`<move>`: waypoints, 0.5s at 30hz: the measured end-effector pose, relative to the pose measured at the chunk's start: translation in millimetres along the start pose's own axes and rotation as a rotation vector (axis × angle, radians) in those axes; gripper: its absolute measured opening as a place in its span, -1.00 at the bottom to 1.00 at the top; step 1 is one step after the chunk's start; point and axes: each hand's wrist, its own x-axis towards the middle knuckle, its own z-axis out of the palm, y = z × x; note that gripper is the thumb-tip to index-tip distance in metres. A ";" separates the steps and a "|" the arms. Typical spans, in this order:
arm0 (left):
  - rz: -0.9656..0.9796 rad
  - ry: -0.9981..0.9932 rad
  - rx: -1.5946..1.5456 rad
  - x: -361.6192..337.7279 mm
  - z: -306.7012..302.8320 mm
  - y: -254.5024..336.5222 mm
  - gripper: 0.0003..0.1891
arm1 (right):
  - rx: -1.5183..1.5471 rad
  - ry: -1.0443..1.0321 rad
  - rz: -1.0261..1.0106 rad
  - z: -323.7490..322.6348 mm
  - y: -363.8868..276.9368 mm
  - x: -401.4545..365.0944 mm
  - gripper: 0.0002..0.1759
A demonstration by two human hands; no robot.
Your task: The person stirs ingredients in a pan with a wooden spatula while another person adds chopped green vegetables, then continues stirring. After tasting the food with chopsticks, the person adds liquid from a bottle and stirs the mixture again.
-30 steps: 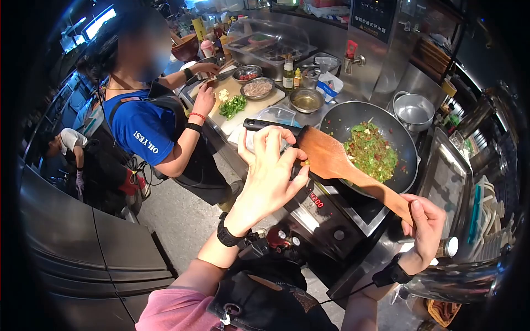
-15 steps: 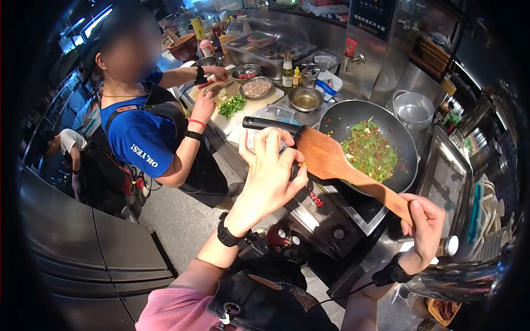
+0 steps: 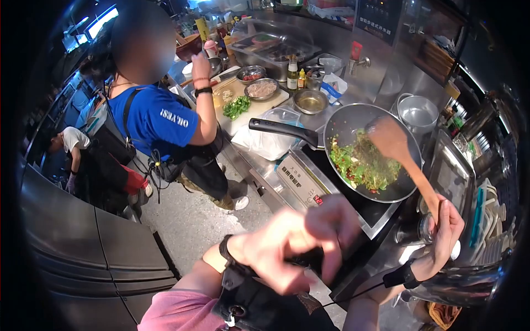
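Observation:
My right hand (image 3: 447, 227) is closed round the handle end of a wooden spatula (image 3: 391, 140). The spatula's blade is over the wok (image 3: 343, 118), above a mix of chopped greens and red bits (image 3: 359, 168). My left hand (image 3: 301, 240) is in front of the cooker, apart from the wok. Its fingers look curled but are smeared by motion, so whether anything is in them cannot be made out. The wok sits on an induction cooker (image 3: 298, 179), its black handle (image 3: 281, 128) pointing left.
A person in a blue shirt (image 3: 160, 118) stands at the left by a cutting board (image 3: 234, 83) with chopped greens (image 3: 236, 107). Bowls, oil bottles (image 3: 292, 71) and a white plastic bag (image 3: 259, 138) are on the counter. A metal pot (image 3: 418, 109) stands behind the wok.
My left hand has left the spatula blade and come down toward me. The spatula has swung over the food in my right hand. The person's raised hand has moved up.

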 end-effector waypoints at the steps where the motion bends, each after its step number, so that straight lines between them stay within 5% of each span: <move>1: 0.018 -0.132 -0.066 5.9 11.8 6.5 -0.78 | 0.000 0.050 0.004 -3.6 3.3 0.0 -0.58; 3: -0.056 -0.235 -0.113 11.1 29.5 22.7 -0.79 | -0.027 0.047 -0.016 -11.0 4.4 0.8 -0.58; 6: 0.334 -0.059 -0.263 13.9 63.6 -15.4 -0.79 | -0.038 0.073 -0.011 -13.0 0.6 -0.1 -0.57; 9: 0.445 -0.120 -0.209 17.4 59.4 -26.1 -0.79 | -0.043 0.067 -0.005 -16.4 1.1 -0.8 -0.57; 15: 0.371 -0.230 -0.284 17.0 50.8 -23.2 -0.72 | -0.044 0.065 -0.020 -17.2 2.7 1.0 -0.58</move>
